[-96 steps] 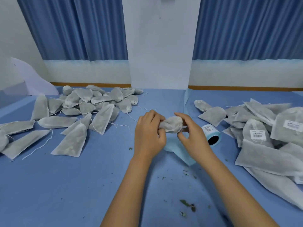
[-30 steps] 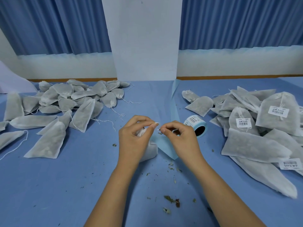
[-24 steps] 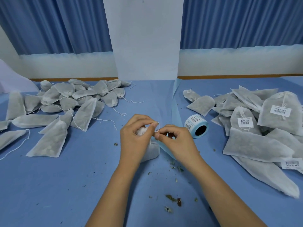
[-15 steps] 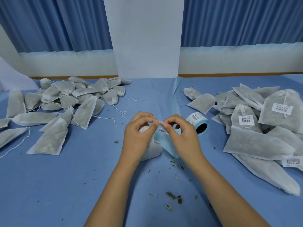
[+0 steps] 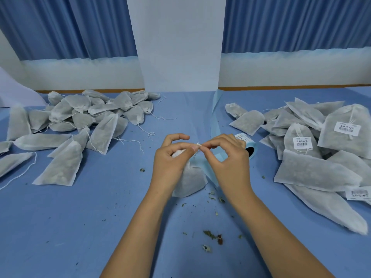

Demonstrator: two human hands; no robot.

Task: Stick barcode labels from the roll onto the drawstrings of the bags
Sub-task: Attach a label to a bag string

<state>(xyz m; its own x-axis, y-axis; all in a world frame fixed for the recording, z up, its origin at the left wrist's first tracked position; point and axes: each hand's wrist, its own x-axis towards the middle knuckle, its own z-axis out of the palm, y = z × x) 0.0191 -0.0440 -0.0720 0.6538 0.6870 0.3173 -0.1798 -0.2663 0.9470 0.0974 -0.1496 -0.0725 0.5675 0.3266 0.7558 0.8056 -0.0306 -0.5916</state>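
A grey-white filter bag (image 5: 189,182) hangs from my left hand (image 5: 172,163), its bottom resting on the blue table (image 5: 80,227). My left thumb and forefinger pinch its gathered neck. My right hand (image 5: 228,163) meets the left one at the fingertips, pinching the thin white drawstring (image 5: 198,145) between them. The label roll (image 5: 247,144), pale blue with white barcode labels, lies on its side just behind my right hand. Its blue backing strip (image 5: 214,121) runs away toward the wall.
A heap of bags without labels (image 5: 84,121) with loose strings fills the left side. A pile of bags with barcode labels (image 5: 321,149) lies on the right. Dried herb crumbs (image 5: 212,236) are scattered near me. A white pillar (image 5: 180,47) and blue curtains stand behind.
The bag was bunched between both hands above the table. It now hangs from my left hand, and both fingertips have come together on its drawstring, slightly higher than half a second ago.
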